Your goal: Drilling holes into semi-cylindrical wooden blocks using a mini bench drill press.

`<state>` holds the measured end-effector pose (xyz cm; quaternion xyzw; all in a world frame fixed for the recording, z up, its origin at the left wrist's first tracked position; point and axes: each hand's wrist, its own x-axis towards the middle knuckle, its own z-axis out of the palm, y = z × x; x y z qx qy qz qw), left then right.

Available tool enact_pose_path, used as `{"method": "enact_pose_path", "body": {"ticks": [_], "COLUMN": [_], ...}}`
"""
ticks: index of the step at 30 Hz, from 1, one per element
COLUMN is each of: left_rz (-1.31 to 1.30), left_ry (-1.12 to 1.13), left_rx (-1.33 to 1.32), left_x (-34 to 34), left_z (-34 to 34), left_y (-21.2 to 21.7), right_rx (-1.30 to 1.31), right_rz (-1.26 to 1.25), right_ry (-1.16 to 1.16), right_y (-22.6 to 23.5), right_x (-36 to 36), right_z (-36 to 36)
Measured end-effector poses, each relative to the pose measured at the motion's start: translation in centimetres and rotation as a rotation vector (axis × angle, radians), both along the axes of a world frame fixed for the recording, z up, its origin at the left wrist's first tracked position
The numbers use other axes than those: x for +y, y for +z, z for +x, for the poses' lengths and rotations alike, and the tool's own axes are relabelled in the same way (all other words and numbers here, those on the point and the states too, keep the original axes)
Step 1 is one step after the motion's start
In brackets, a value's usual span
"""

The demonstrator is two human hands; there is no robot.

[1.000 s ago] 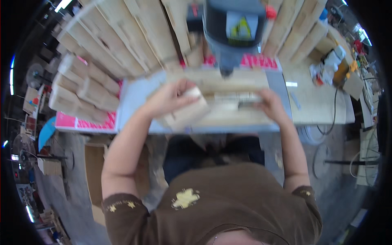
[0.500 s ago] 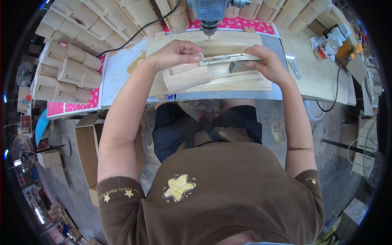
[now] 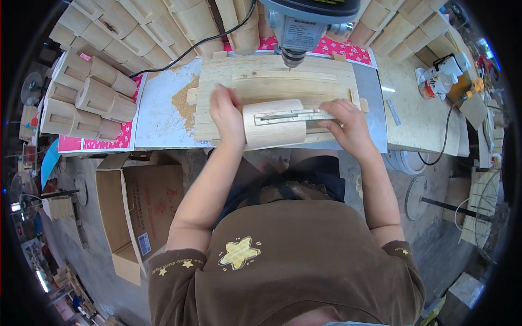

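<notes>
A pale wooden cylinder (image 3: 272, 133) lies on its side on a flat wooden board (image 3: 217, 70) on the bench. Along its upper face sits a narrow, light-coloured slotted metal strip (image 3: 293, 116), which reaches out past the cylinder's right end. My right hand (image 3: 348, 122) pinches that far end of the strip between thumb and fingers. At the cylinder's left end is my left hand (image 3: 227, 117), its fingers pointing up and slightly blurred, with nothing between them; whether the palm touches the wood is hard to tell. Beyond the board hangs a drill press (image 3: 296, 32), its thin bit above the board.
Stacked wooden cylinders (image 3: 98, 89) stand at the left and along the back. A black cable (image 3: 190, 38) crosses the back left. Sawdust (image 3: 186, 103) lies beside the board. To the right are a blue-white marker-like stick (image 3: 393, 112) and a white bottle (image 3: 437, 84). An open cardboard box (image 3: 152, 206) stands below.
The cylinder and strip have come nearer to me and turned, so the strip now lies along the top face. My left hand has let go of the strip's left end and moved to the cylinder's end.
</notes>
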<state>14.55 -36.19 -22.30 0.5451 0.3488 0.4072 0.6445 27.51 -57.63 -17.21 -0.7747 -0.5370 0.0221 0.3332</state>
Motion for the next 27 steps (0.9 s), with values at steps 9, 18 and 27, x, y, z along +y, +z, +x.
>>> {"method": "enact_pose_path", "body": {"ticks": [9,18,27], "left_rz": [0.725,0.904,0.878], "left_ry": [-0.294,-0.275,-0.316], "left_rx": [0.12,0.527,0.581], "left_x": [-3.1,1.2,1.5], "left_z": [-0.3,-0.4,-0.5], "left_y": [-0.8,-2.2,-2.2], "right_rx": [-0.066,-0.155,0.143], "right_rz": [0.039,0.075,0.64], "right_ry": [-0.216,-0.134,-0.101], "right_y": [-0.6,-0.8,3.8], "right_x": [1.2,4.8,4.2], "right_z": [4.9,4.3,9.0]}}
